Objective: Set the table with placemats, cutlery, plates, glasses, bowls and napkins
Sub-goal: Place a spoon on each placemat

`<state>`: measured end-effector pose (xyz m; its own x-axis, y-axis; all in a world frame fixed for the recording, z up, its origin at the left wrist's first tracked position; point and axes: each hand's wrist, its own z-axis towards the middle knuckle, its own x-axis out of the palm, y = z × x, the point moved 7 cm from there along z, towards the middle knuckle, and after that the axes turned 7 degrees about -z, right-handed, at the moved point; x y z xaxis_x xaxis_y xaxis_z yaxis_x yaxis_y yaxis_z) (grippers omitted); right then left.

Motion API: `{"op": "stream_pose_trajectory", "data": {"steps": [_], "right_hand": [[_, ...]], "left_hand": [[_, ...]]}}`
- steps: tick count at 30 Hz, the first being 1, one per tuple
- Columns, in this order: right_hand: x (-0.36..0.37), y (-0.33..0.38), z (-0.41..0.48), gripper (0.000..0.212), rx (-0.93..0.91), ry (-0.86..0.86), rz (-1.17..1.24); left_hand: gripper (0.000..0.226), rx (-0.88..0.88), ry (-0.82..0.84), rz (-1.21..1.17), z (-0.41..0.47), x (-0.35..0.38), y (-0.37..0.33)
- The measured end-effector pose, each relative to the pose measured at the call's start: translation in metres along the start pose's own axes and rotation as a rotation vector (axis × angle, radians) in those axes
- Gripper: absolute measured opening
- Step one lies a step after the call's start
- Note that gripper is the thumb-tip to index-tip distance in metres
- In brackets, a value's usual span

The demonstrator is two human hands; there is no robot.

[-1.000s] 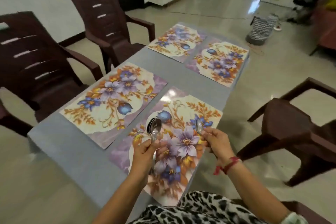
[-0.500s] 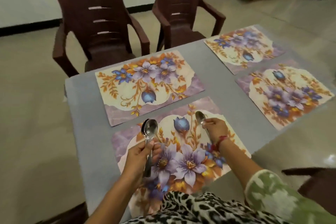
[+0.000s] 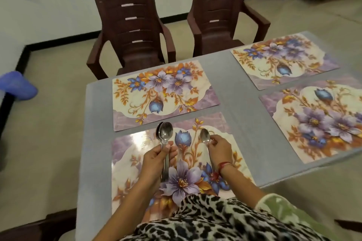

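L hand [image 3: 156,154] fingers curl round the handles of a stacked bunch of shiny steel spoons [image 3: 165,133], held over the far-left part of the near floral purple-and-cream placemat [image 3: 137,140]. R hand [image 3: 219,147] pinches one steel spoon [image 3: 204,136] by its neck, thumb & fingertips, over that mat's far-right part. Grey table [image 3: 98,143] lies under it.

Spoons [image 3: 165,134] and lone spoon [image 3: 204,136] shining like smooth silver metal. Near mat [image 3: 137,143] gleaming glossy, white light bouncing off top corner. Table [image 3: 241,123] looking flat grey, matt. Chairs [image 3: 135,25] looking like hard brown plastic, ribbed. Floor [image 3: 49,143] looking smooth, pale. Spotted cloth [image 3: 205,221] looking soft.
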<state>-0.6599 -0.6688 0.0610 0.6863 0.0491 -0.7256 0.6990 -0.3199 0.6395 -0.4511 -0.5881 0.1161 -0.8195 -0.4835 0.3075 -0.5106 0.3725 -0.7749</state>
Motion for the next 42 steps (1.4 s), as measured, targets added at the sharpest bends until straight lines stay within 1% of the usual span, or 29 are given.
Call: {"op": "stream_pose_trajectory", "data": {"steps": [3,4,6,7,8,9,10,12,13,14,16,20,22,24,25,26,28,31,34,35,37,39,42], "right_hand": [[-0.003,0.001,0.000,0.023,-0.031,0.030,0.020],[-0.006,0.002,-0.001,0.027,-0.039,0.023,0.047],[-0.019,0.003,-0.006,0.036,-0.015,-0.039,0.137],[-0.028,0.006,-0.011,0.035,-0.008,-0.091,0.192],[-0.036,0.010,-0.017,0.031,-0.012,-0.125,0.251],[-0.041,0.019,-0.024,0.023,-0.033,-0.108,0.315],[-0.041,0.030,-0.030,0.016,-0.056,-0.024,0.378],[-0.031,0.054,-0.045,0.012,-0.092,0.210,0.479],[-0.028,0.061,-0.051,0.011,-0.097,0.275,0.532],[-0.028,0.064,-0.054,0.012,-0.084,0.287,0.591],[-0.035,0.059,-0.054,0.016,-0.005,0.238,0.683],[-0.062,0.038,-0.037,0.021,0.090,0.116,0.700],[-0.082,0.021,-0.016,0.022,0.182,0.029,0.833],[-0.105,-0.004,0.014,0.018,0.265,-0.023,0.989],[-0.117,-0.019,0.030,0.017,0.288,-0.047,1.018],[-0.132,-0.040,0.050,0.018,0.302,-0.076,1.017],[-0.169,-0.092,0.090,0.022,0.315,-0.132,0.914],[-0.236,-0.178,0.149,0.027,0.329,-0.200,0.620],[-0.320,-0.243,0.202,0.030,0.313,-0.239,0.313],[-0.340,-0.256,0.215,0.030,0.307,-0.249,0.248],[-0.379,-0.280,0.242,0.022,0.308,-0.256,0.171],[-0.401,-0.301,0.270,0.014,0.320,-0.224,0.083],[-0.412,-0.320,0.304,0.019,0.322,-0.139,-0.009]], "left_hand": [[0.014,-0.009,0.014,0.007,-0.005,0.008,0.000],[0.014,-0.012,0.025,0.016,-0.006,0.010,0.000],[0.015,-0.018,0.053,0.016,-0.007,0.014,-0.002],[0.016,-0.028,0.074,0.005,-0.008,0.016,-0.003],[0.016,-0.041,0.101,-0.007,-0.009,0.020,-0.004],[0.017,-0.055,0.132,-0.014,-0.010,0.024,-0.004],[0.017,-0.072,0.164,-0.013,-0.011,0.030,-0.003],[0.016,-0.103,0.242,0.008,-0.014,0.044,0.002],[0.016,-0.113,0.286,0.031,-0.014,0.052,0.006],[0.017,-0.120,0.321,0.057,-0.013,0.060,0.009],[0.017,-0.115,0.363,0.096,-0.012,0.074,0.014],[0.016,-0.107,0.392,0.137,-0.008,0.102,0.024],[0.016,-0.109,0.331,0.093,0.000,0.112,0.027],[0.015,-0.114,0.264,0.052,0.007,0.123,0.029],[0.016,-0.101,0.241,0.062,0.009,0.128,0.028],[0.016,-0.079,0.224,0.092,0.012,0.138,0.029],[0.017,-0.024,0.196,0.171,0.017,0.163,0.038],[0.024,0.024,0.156,0.195,0.026,0.215,0.066],[0.031,0.017,0.122,0.177,0.032,0.284,0.106],[0.032,0.012,0.124,0.174,0.030,0.302,0.116],[0.034,-0.007,0.145,0.197,0.025,0.345,0.135],[0.033,-0.023,0.144,0.241,0.018,0.380,0.147],[0.033,0.019,0.132,0.267,0.014,0.416,0.152]]}}
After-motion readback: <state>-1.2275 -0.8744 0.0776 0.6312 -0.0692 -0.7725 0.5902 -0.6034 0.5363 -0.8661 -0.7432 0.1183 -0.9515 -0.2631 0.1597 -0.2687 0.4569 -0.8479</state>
